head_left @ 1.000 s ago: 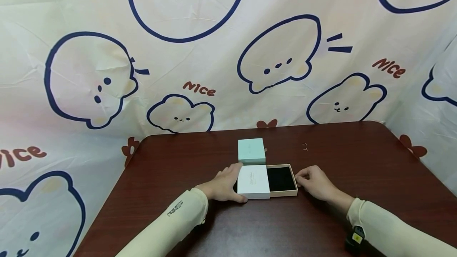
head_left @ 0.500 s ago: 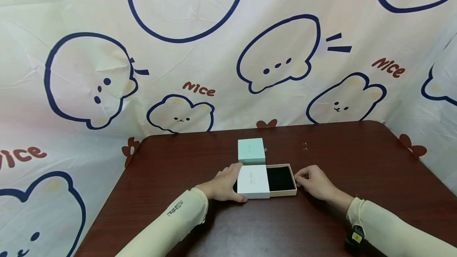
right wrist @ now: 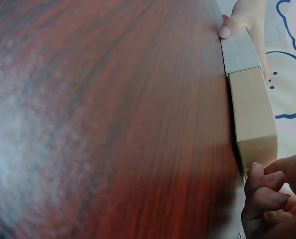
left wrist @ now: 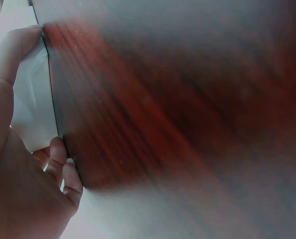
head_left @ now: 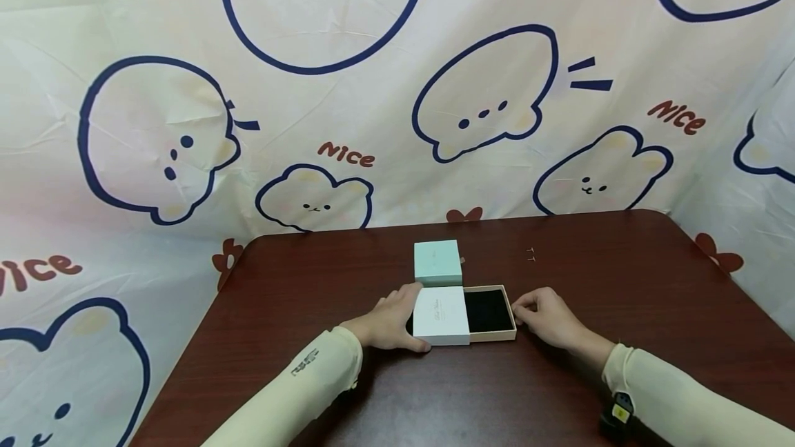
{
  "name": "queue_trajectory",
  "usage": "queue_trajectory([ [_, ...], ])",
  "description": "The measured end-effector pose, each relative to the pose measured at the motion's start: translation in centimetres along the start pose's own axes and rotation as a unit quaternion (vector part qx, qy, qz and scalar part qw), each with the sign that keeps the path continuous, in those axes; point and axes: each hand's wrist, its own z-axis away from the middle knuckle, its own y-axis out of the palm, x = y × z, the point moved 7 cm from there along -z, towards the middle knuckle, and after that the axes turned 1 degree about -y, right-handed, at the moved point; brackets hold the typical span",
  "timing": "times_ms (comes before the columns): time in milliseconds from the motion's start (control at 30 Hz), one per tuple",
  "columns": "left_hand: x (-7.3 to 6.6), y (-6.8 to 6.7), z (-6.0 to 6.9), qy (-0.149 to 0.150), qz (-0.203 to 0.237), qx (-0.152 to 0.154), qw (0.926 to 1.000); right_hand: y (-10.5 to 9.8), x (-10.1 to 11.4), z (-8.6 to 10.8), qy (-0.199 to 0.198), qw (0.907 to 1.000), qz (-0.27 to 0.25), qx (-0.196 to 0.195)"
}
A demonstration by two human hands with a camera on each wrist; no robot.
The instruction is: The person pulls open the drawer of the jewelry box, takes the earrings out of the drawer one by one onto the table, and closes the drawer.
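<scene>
A white drawer-style gift box lies on the table, its sleeve (head_left: 441, 314) printed with small lettering. My left hand (head_left: 390, 321) grips the sleeve from the left, thumb at the near edge and fingers at the far one. From the sleeve's right side the beige drawer (head_left: 493, 337) sticks well out, showing a black lining (head_left: 487, 312). My right hand (head_left: 551, 319) has thumb and forefinger brought together at the drawer's end wall; in the right wrist view the curled fingers (right wrist: 263, 196) touch that end. Any tab pinched between them is hidden.
A mint-green box (head_left: 437, 263) stands just behind the white one, with a little tab at its right side. Two tiny thin pieces (head_left: 531, 254) lie farther back to the right. The brown table (head_left: 596, 261) meets a printed cloth (head_left: 397, 109) at the back.
The drawer's outer end sits very slightly farther left than a second ago, with the right hand's fingertips still at it. The left hand and the sleeve hold their place.
</scene>
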Motion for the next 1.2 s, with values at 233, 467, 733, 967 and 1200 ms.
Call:
queue_trajectory([
  [233,-0.03,-0.03,-0.02,0.002,0.003,-0.001,1.0000,0.05,-0.06,0.05,0.003,1.0000,-0.002,0.001],
  [467,0.06,0.01,-0.05,0.002,0.003,-0.001,1.0000,0.10,-0.19,-0.07,-0.003,1.0000,-0.001,-0.004],
  [733,-0.01,-0.04,0.01,0.002,0.004,0.001,1.0000,0.10,-0.18,-0.13,-0.010,0.9999,-0.003,-0.004],
  [967,-0.13,-0.13,0.12,0.003,0.004,0.000,1.0000,0.08,-0.08,-0.13,-0.014,0.9999,0.000,-0.004],
  [1200,-0.15,-0.10,0.07,0.005,0.004,0.000,1.0000,0.08,-0.05,-0.15,-0.011,0.9999,-0.001,-0.006],
])
